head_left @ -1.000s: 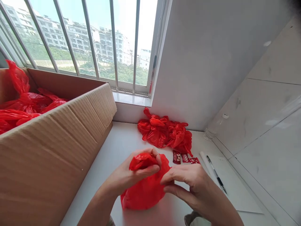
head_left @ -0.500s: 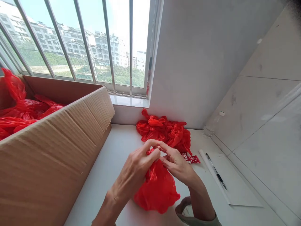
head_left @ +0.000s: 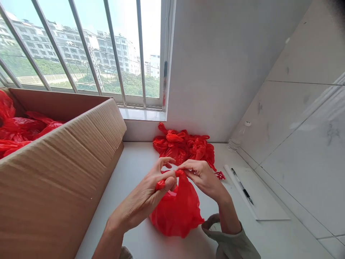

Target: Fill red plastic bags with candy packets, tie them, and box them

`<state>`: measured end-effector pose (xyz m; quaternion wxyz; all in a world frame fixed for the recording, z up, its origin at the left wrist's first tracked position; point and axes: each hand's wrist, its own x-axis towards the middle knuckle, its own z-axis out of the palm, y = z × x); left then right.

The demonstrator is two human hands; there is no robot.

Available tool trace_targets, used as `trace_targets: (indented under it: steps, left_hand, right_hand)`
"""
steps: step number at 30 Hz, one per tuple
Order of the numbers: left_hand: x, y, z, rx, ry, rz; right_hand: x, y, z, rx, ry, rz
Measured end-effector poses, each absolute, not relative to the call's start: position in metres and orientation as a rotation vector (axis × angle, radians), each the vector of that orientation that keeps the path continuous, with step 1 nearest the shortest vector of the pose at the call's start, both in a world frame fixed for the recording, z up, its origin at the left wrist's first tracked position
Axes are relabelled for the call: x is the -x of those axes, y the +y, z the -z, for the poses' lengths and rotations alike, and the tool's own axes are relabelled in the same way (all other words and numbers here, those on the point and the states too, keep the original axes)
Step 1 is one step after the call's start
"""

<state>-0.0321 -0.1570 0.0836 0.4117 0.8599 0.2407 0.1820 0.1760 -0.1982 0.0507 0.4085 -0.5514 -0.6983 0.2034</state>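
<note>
Bag (head_left: 178, 212) below both hands, neck pinched between fingertips (head_left: 172, 181)

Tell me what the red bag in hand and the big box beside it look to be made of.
Red bag: thin glossy plastic film, judging by its sheen, crinkles and faint translucency; both hands pinch its top. Big box: brown corrugated cardboard, matte, with ribbing showing through its folded flap.

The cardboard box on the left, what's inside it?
Inside the cardboard box, red plastic bags like the red bag pinched at its top by the left hand and right hand. The box's near wall hides anything lower down.
</note>
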Motion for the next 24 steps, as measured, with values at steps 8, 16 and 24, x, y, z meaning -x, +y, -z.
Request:
trace_targets:
  steps: [8,16,24]
  left_hand:
    - [0.067,-0.165,-0.074,-2.239,0.955,-0.169]
    - [0.08,-0.165,-0.08,-2.155,1.166,0.024]
    - [0.084,-0.156,-0.071,-2.093,1.087,0.042]
  right_hand:
    - [-0.221,-0.18,-0.023,1.731,-1.564,-0.297]
    - [-0.247,-0.173,0.001,1.868,-1.432,-0.233]
    - [-0.243,-0.159,0.017,1.888,-1.384,-0.204]
